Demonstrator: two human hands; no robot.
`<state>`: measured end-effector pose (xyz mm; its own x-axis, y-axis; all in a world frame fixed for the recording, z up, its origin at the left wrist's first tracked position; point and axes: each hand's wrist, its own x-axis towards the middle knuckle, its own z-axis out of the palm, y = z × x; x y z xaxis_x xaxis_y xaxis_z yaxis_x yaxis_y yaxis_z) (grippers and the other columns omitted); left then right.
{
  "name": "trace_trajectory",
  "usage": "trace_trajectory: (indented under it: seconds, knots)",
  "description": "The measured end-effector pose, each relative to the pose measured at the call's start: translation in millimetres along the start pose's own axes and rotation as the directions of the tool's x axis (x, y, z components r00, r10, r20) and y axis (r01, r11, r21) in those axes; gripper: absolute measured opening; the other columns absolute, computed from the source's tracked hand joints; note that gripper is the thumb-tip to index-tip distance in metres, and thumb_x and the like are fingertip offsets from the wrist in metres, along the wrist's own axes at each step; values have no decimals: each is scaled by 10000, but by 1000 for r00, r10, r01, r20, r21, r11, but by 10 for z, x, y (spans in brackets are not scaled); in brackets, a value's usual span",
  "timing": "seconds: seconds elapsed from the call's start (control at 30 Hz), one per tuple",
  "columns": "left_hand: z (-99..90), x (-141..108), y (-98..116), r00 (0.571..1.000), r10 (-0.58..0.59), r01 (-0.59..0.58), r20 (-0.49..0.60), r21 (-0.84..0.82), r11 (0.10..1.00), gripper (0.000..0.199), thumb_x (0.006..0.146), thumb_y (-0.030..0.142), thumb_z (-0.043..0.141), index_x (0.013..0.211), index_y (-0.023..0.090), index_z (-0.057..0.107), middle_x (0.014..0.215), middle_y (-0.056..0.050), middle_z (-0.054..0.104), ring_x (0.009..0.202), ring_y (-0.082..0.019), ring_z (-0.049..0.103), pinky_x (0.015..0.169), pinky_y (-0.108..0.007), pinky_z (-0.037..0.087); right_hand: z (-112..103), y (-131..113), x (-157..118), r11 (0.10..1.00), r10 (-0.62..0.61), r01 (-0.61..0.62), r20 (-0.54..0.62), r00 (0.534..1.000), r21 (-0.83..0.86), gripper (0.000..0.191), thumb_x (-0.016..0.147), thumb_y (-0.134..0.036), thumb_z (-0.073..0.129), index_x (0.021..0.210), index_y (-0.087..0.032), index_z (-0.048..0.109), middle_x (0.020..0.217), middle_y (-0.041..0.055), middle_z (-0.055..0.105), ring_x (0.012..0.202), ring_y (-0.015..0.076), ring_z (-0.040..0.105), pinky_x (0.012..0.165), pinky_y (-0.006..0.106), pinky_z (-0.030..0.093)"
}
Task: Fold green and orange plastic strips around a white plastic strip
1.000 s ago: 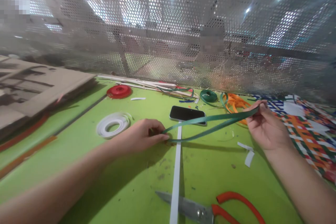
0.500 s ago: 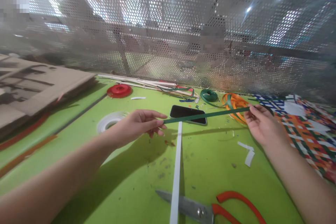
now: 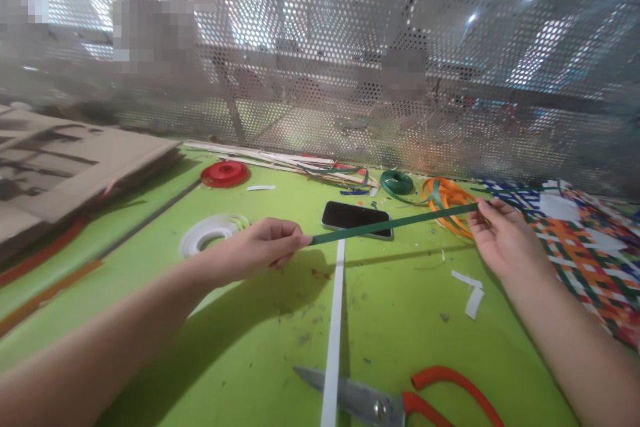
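A flat green strip (image 3: 380,227) is stretched nearly level above the table, sloping up to the right. My left hand (image 3: 267,243) pinches its left end between thumb and closed fingers. Its right part is pinched by my right hand (image 3: 503,233), near the orange coil. Beneath the strip lies a black phone (image 3: 335,215). A white strip (image 3: 336,320) runs from just below the phone toward me, passing over the blades of the scissors (image 3: 365,400) with orange handles. Behind my left wrist sits a roll of white strip (image 3: 193,240).
On the green table (image 3: 270,360) are a red roll (image 3: 225,173), a green roll (image 3: 397,181), an orange coil (image 3: 445,203) and paper scraps (image 3: 473,300). Cardboard (image 3: 115,147) occupies the left, a woven multicoloured piece (image 3: 580,267) the right. A perforated metal screen (image 3: 310,80) stands behind.
The fingers of my left hand have closed from spread to a tight pinch on the green strip's end. That end has dropped slightly; my right hand keeps its hold.
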<state>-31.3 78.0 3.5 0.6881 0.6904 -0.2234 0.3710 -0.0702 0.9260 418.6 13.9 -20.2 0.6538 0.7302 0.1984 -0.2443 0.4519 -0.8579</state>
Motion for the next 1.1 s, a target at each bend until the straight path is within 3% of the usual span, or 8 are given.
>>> trace_trajectory:
  seconds: [0.13,0.23,0.5,0.67,0.87,1.1]
  knots:
    - [40,-22,49,992,118,-126,-46,-234,964,403,1011,516,658,778,199,569,617,66,399,534,-88,303,533,-265,261,26,14,-11,1000,-10,10,-13,1000,2,288,664,-141,972,767,-252,727,811,-35,749,768,118,713,710,218,640]
    - [43,-39,92,978,178,-202,-110,-271,941,399,1035,486,636,768,198,564,604,60,418,530,-87,288,529,-272,238,55,31,-17,1000,-15,15,-22,1000,8,304,638,-153,986,767,-227,721,802,-38,735,779,110,718,741,203,643]
    - [102,-46,133,975,199,-222,-97,-398,890,365,1035,410,638,747,201,558,554,68,369,483,-80,244,486,-269,189,56,43,-25,1000,-9,10,-36,999,14,334,610,-163,1007,759,-213,713,775,-35,734,765,105,724,753,182,642]
    - [154,-75,196,959,219,-282,-180,-525,803,407,1006,322,659,673,194,465,564,83,251,474,-70,202,466,-243,157,83,67,-56,1000,10,-10,-16,1000,0,347,595,-175,1018,767,-210,718,779,-23,751,756,107,719,734,187,646]
    - [138,-107,213,954,241,-298,-177,-521,800,294,1020,317,638,765,187,570,523,82,314,483,-67,223,476,-214,180,106,72,-74,1000,12,-12,-8,1000,-15,313,627,-179,1003,756,-221,720,773,-32,747,729,102,710,711,194,652]
    - [126,-113,225,961,216,-272,-171,-463,844,366,960,392,721,695,206,551,525,68,348,472,-83,257,472,-255,189,90,70,-80,999,34,-34,-12,999,-14,313,644,-166,992,769,-206,708,809,-18,743,757,99,731,763,173,645]
